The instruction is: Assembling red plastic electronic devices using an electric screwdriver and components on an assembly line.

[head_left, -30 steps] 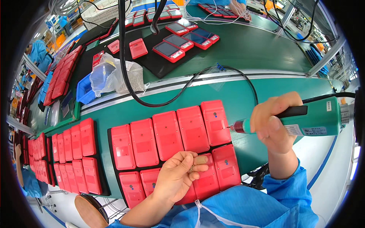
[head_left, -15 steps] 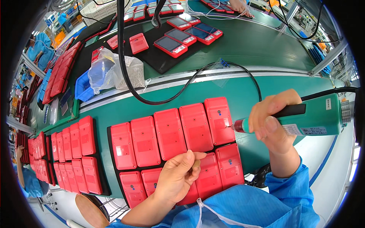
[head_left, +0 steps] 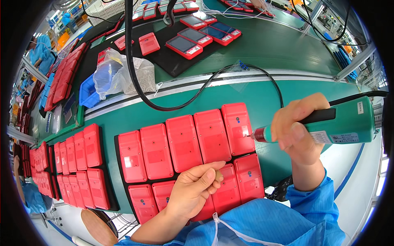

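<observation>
My right hand grips a green electric screwdriver with a black lever and a dark red nose. The screwdriver lies nearly level, its tip pointing left beside the back of a red handheld device at the far right of a block. My left hand is closed in a pinch above the near row; whatever its fingertips hold is too small to make out. Two rows of red devices rest back side up on a black mat. My left hand and forearm cover part of the near row.
A second block of red devices lies to the left. Beyond the metal rail stand a blue bin and a clear bag of small parts. A black cable loops over the bench. Devices with screens lie farther back.
My left hand has shifted slightly right, its index finger now reaching farther out over the thumb. The screwdriver has moved a little right and up in my right hand.
</observation>
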The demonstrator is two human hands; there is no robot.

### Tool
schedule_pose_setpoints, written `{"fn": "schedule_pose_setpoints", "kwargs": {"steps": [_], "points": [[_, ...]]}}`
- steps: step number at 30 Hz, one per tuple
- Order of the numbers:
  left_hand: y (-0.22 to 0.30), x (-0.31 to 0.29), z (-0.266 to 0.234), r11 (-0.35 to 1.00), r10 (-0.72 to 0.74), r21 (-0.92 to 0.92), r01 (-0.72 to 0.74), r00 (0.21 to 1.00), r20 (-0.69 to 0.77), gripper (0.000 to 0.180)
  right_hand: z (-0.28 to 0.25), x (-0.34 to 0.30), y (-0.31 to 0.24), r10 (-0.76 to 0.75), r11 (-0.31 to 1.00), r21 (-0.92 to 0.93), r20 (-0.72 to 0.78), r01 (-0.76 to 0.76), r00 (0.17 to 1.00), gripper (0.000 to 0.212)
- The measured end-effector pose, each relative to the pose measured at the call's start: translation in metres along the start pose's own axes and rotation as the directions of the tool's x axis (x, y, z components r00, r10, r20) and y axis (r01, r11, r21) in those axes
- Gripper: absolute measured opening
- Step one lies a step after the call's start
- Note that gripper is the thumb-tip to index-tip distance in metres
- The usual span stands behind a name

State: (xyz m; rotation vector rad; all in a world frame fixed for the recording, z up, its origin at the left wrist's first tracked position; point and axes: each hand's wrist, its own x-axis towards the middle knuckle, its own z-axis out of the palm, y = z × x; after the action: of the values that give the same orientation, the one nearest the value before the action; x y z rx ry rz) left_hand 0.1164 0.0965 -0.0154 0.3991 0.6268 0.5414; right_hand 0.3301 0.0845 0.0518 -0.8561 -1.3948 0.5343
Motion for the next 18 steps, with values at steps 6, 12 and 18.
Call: {"fn": "schedule_pose_setpoints", "kwargs": {"steps": [6,12,18], "points": [[-0.0025,0.0017,-0.0059,1.0,0.017,-0.011,-0.017,1.0,-0.014,0.017,-0.0003,0.001,-0.0006,0.031,1.0,0.001,0.002,-0.031,1.0,0.021],[-0.0004,0.0023,-0.0041,1.0,0.031,0.002,-0.031,0.999,0.018,0.022,-0.0019,0.0017,0.0003,0.048,0.999,0.024,0.004,-0.048,0.999,0.022],[-0.0007,0.003,-0.0077,1.0,0.005,-0.022,-0.004,0.999,0.045,0.027,-0.0015,0.0032,0.0016,0.097,0.993,0.079,-0.045,-0.093,0.994,0.022]]}}
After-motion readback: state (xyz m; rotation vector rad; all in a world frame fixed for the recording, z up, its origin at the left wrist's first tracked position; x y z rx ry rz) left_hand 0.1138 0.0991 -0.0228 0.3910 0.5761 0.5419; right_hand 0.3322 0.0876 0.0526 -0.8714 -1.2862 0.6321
